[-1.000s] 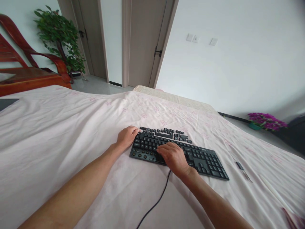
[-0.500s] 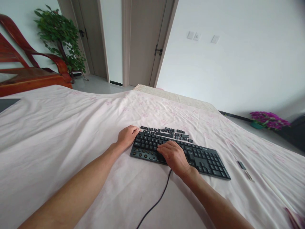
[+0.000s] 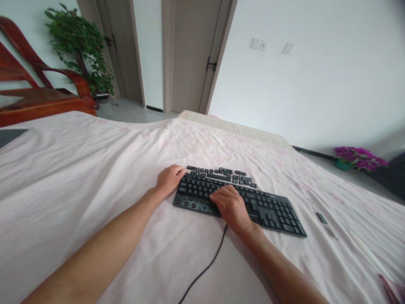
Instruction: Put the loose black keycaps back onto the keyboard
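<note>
A black computer keyboard [image 3: 265, 211] lies at a slant on the bedspread, several keycaps gone from its near left edge, where bare round key seats show. My left hand [image 3: 170, 179] is closed at the keyboard's far left corner, thumb and fingers gripping it there. Over the keyboard's middle, my right hand [image 3: 230, 207] is curled with its fingertips together down among the keys; what they pinch is hidden. Beyond the far edge are several loose keycaps [image 3: 247, 179], with the long spacebar [image 3: 218, 177] among them.
A black cable [image 3: 207, 268] runs from the keyboard toward me. To the right lie a small black-handled tool with metal prongs [image 3: 322, 218] and a pale stick-like thing [image 3: 368, 251]. A dark flat object [image 3: 12, 136] rests at the far left on the pink-patterned bedspread [image 3: 126, 169].
Both hands stay in nearly the same places on the keyboard. The view has shifted very slightly; no keycap has visibly moved.
</note>
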`<action>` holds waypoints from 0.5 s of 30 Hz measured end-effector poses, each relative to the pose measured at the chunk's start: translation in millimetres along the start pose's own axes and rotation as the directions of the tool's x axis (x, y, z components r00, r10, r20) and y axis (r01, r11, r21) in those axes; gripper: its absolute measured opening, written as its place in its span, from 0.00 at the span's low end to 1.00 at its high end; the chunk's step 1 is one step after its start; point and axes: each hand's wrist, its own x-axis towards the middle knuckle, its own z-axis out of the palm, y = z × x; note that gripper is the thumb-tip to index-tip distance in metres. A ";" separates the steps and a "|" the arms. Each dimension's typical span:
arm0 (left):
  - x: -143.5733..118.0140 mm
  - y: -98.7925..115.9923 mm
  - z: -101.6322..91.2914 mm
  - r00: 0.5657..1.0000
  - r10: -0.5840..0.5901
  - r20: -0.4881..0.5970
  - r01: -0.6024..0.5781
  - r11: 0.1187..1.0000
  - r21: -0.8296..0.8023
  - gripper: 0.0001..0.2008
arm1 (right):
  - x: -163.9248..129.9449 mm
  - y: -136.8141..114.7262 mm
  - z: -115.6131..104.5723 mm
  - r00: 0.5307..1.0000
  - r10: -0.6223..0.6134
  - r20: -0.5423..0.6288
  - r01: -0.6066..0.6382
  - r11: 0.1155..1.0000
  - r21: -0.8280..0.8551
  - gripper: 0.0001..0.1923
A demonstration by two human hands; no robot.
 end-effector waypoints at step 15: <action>1.1 -1.4 2.6 1.000 0.009 -0.011 -0.009 1.000 -0.005 0.17 | -3.0 0.5 -1.1 0.992 -0.085 0.091 0.088 0.996 -0.031 0.17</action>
